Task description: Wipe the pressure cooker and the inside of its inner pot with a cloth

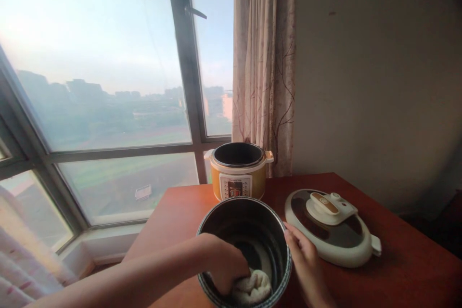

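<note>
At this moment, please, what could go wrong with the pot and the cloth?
The dark pot might turn or tip if the right hand loses its grip on one side while the left hand holds the cloth inside. If pushed forward, it could perhaps bump the cooker behind it.

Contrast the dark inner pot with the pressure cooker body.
The inner pot is held at its rim by the right hand; the pressure cooker body stands behind it, untouched. The inner pot's rim is greyish; the pressure cooker body's is cream. Both are round, open-topped and dark inside.
</note>
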`<act>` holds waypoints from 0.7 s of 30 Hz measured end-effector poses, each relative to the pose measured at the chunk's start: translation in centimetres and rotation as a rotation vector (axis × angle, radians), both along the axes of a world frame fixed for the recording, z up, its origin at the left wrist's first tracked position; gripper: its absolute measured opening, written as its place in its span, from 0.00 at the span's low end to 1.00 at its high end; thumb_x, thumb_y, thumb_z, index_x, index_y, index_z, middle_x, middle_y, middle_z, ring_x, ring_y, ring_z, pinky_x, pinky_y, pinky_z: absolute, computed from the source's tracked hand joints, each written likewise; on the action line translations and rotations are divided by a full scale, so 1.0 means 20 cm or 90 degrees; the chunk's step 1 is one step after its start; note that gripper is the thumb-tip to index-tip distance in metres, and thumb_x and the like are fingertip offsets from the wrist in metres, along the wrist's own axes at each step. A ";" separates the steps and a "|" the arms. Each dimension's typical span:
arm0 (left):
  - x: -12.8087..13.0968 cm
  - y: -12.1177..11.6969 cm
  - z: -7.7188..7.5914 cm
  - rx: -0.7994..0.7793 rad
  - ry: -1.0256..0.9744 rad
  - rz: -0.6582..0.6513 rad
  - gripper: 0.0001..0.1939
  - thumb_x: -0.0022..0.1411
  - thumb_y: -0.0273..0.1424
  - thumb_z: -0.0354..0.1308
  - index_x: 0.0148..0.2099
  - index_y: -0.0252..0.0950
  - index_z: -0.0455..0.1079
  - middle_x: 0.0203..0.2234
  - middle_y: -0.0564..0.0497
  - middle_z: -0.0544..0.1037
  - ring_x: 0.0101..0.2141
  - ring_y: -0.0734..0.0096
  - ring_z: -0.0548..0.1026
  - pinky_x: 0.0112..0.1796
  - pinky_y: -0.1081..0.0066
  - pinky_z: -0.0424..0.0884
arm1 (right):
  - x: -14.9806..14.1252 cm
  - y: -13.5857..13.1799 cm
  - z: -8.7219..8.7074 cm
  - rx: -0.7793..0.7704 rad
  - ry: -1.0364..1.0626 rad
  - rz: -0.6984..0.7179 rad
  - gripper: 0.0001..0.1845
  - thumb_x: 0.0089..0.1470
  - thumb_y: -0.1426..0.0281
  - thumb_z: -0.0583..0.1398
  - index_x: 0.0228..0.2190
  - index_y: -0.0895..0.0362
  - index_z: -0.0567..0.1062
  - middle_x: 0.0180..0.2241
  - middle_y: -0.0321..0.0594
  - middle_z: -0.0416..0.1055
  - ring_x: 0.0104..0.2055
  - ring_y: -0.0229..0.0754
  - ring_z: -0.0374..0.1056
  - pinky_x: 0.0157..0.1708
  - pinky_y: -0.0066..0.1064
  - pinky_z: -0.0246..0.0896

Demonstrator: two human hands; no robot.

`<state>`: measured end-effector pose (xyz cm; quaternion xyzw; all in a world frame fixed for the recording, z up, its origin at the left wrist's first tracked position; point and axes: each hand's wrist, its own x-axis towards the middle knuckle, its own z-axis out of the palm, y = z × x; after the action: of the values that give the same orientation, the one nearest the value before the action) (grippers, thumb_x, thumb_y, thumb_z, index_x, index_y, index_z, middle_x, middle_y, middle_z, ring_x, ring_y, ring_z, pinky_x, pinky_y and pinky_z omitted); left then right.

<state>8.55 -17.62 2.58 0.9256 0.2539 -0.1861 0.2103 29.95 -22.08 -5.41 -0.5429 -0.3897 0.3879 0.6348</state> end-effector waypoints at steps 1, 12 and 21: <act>0.00 -0.01 -0.01 0.008 0.035 -0.030 0.16 0.36 0.24 0.64 0.15 0.43 0.57 0.13 0.49 0.73 0.22 0.54 0.75 0.26 0.64 0.67 | 0.00 0.00 0.00 -0.001 -0.001 -0.005 0.35 0.48 0.43 0.64 0.44 0.58 0.81 0.49 0.51 0.80 0.54 0.58 0.73 0.53 0.43 0.69; 0.18 -0.07 -0.01 -0.039 -0.078 0.244 0.06 0.45 0.27 0.58 0.26 0.37 0.77 0.20 0.45 0.78 0.27 0.55 0.78 0.28 0.65 0.69 | -0.02 0.02 0.02 0.011 -0.012 -0.024 0.33 0.46 0.43 0.64 0.40 0.57 0.83 0.43 0.50 0.82 0.48 0.59 0.76 0.48 0.43 0.73; 0.35 0.06 -0.09 -0.272 -0.398 0.652 0.15 0.56 0.28 0.51 0.44 0.31 0.73 0.41 0.39 0.81 0.41 0.54 0.80 0.38 0.66 0.75 | -0.01 0.02 0.00 0.013 -0.001 -0.003 0.32 0.47 0.45 0.64 0.42 0.57 0.83 0.47 0.51 0.80 0.53 0.60 0.74 0.54 0.45 0.69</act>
<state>15.49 -16.45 0.70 0.6353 0.5481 0.1704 0.5166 29.68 -21.61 -5.34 -0.5373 -0.3933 0.3819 0.6409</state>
